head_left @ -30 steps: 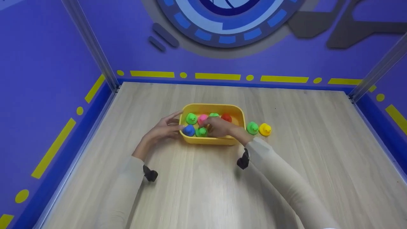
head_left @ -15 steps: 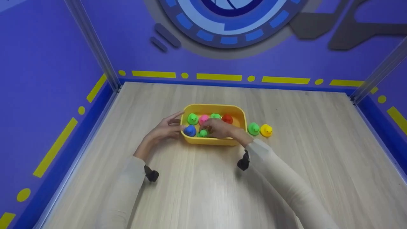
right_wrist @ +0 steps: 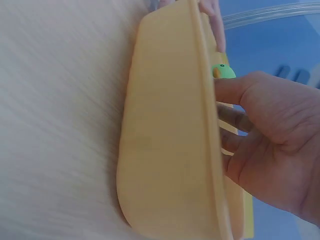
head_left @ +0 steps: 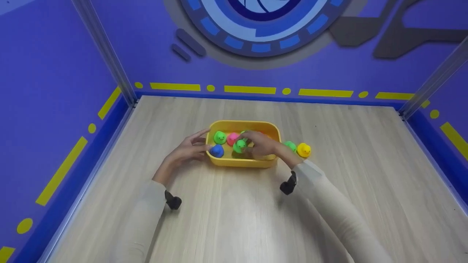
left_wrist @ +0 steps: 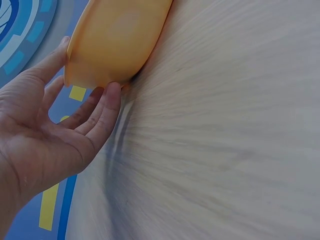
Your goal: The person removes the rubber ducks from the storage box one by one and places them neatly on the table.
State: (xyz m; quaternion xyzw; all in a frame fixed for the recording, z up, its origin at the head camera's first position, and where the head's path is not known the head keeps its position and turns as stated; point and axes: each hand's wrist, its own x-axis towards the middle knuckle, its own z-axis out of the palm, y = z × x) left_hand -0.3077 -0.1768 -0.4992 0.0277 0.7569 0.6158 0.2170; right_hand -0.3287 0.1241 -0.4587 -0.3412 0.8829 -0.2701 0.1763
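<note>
Pinching a green duck (head_left: 240, 146), the right hand (head_left: 262, 143) has the tub (head_left: 239, 163) below its fingers, left hand (head_left: 187, 149) loosely spread against one end

My right hand (head_left: 262, 143) pinches a green duck (head_left: 240, 146) in the yellow tub (head_left: 245, 163); my left hand (head_left: 185, 149) touches its end. Left of my pinch sit a pink duck (head_left: 231, 139) and a blue duck (head_left: 217, 151).
</note>
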